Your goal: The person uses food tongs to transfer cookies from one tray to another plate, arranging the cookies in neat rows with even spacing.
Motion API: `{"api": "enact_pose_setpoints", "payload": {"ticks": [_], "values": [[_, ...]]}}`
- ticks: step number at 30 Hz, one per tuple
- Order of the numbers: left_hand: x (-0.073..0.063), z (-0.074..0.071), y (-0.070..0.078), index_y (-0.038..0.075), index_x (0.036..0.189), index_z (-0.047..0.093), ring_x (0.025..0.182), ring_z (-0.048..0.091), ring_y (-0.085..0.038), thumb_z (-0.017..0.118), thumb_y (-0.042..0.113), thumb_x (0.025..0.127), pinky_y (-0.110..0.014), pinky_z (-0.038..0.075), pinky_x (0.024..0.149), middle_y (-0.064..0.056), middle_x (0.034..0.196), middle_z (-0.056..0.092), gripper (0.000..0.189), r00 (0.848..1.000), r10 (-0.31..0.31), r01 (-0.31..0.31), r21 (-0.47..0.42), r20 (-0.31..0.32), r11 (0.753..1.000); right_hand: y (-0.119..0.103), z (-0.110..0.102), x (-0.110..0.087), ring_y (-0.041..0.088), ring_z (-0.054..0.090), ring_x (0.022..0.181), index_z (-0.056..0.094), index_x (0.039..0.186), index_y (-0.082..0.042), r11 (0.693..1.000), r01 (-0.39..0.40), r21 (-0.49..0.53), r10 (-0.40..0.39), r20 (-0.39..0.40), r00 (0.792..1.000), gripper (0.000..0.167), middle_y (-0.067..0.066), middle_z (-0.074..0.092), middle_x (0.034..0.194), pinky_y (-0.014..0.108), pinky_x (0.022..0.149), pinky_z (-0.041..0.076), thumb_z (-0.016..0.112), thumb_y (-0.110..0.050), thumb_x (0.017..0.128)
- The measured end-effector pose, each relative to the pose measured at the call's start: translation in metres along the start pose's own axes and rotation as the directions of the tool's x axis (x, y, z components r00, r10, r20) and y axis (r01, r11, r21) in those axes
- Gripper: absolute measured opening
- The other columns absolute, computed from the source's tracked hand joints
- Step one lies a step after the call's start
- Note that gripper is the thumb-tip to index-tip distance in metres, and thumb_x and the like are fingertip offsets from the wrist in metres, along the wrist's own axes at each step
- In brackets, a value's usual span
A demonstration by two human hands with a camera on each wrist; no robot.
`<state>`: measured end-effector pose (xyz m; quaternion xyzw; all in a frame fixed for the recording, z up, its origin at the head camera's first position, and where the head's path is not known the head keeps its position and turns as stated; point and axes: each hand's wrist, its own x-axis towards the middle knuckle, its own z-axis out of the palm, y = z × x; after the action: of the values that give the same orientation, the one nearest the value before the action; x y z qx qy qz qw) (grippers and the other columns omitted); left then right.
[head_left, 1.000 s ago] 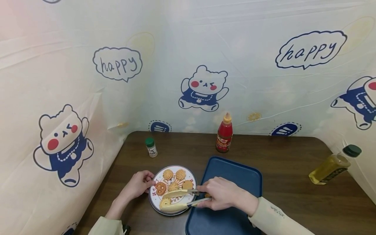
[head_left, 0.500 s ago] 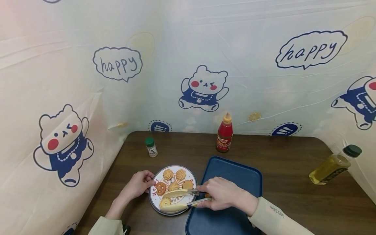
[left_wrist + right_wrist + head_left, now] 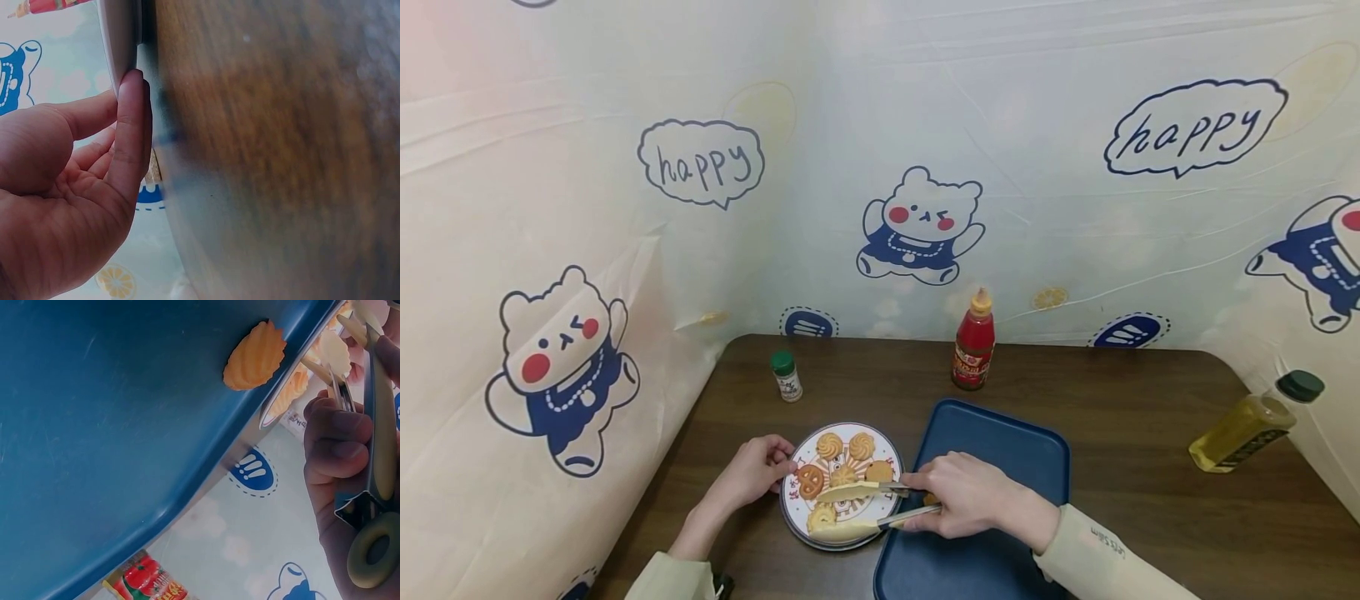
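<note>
My left hand (image 3: 752,473) pinches the left rim of a round patterned plate (image 3: 889,457); in the left wrist view thumb and finger (image 3: 128,119) meet at the plate's edge (image 3: 119,44). Several golden cookies (image 3: 829,446) lie on the plate, among them a pretzel-shaped one (image 3: 810,481). My right hand (image 3: 962,493) grips metal tongs with cream tips (image 3: 850,492), whose two arms stand apart over the plate. A swirl cookie (image 3: 822,517) lies by the lower tip. In the right wrist view, a ridged cookie (image 3: 255,357) lies on the blue tray near its edge.
The blue tray (image 3: 1000,429) lies right of the plate, under my right hand. Behind them stand a green-capped shaker (image 3: 787,379) and a red sauce bottle (image 3: 973,346). An oil bottle (image 3: 1243,429) stands at the far right of the brown table (image 3: 1135,408).
</note>
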<state>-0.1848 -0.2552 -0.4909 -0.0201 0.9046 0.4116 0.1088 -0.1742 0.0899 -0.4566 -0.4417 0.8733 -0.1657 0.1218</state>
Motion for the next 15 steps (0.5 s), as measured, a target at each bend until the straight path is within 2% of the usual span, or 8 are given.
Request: {"api": "enact_pose_setpoints", "payload": {"ticks": [6,15], "values": [[0.0004,0.0002,0.0003,-0.001,0.107,0.065,0.069,0.057,-0.018,0.071,0.002,0.091,-0.031,0.057,0.058,-0.007,0.084,0.057,0.018,1.000,0.005,-0.005,-0.001,0.000,1.000,0.0007,0.0002,-0.0013,0.004,0.031,0.039,0.063,0.136,-0.019,1.000,0.008,-0.016,-0.008,-0.012,1.000,0.058,-0.013,0.043,0.062,0.021,0.037,0.029,0.059,-0.059,0.094],[0.0008,0.0007,0.0000,-0.001,0.107,0.065,0.069,0.058,-0.019,0.070,0.001,0.091,-0.031,0.057,0.058,-0.008,0.083,0.057,0.017,1.000,-0.021,0.021,-0.009,0.003,1.000,-0.0001,-0.0045,-0.0047,0.000,0.029,0.039,0.063,0.136,-0.016,0.998,0.041,-0.039,-0.043,-0.054,0.998,0.059,-0.016,0.043,0.065,0.019,0.037,0.028,0.059,-0.058,0.094]]}}
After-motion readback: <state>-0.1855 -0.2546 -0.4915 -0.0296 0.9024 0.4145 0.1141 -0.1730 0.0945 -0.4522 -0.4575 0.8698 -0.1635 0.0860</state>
